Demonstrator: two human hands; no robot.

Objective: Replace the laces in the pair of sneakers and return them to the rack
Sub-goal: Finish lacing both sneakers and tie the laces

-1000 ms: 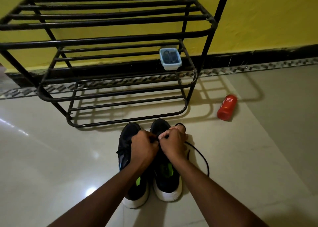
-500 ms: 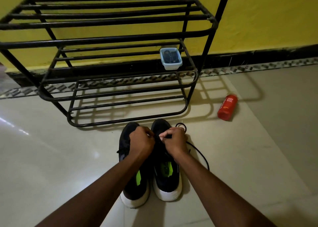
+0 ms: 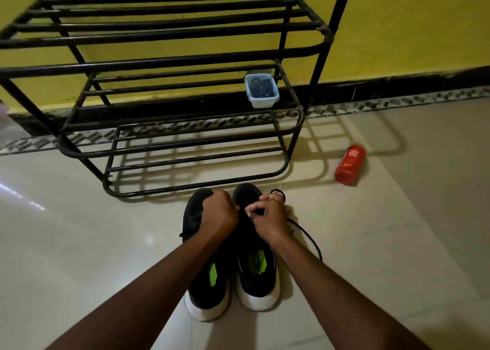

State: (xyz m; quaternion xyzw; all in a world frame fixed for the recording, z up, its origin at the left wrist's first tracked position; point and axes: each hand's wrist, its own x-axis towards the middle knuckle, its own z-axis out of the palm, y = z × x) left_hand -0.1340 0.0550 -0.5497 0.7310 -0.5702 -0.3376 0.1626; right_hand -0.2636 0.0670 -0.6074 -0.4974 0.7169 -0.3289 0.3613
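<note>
Upper left: black metal shoe rack [image 3: 159, 62] | lower centre: pair of black white-soled sneakers [image 3: 204, 296] on floor before it | left hand [image 3: 220, 214] fisted over them, grip hidden | right hand [image 3: 270, 217] pinches black lace [image 3: 313, 239] | right: red bottle [image 3: 349, 165]

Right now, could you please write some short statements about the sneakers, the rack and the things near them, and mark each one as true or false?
1. Both sneakers stand on the floor in front of the rack. True.
2. The red bottle stands upright on a shelf. False: it lies on its side on the floor, right of the rack.
3. A light-blue tub sits on a rack shelf, near its right end. True.
4. Both hands lie flat on the floor. False: the left hand and right hand are curled over the sneakers' fronts.
5. A black lace trails on the floor right of the sneakers. True.
</note>
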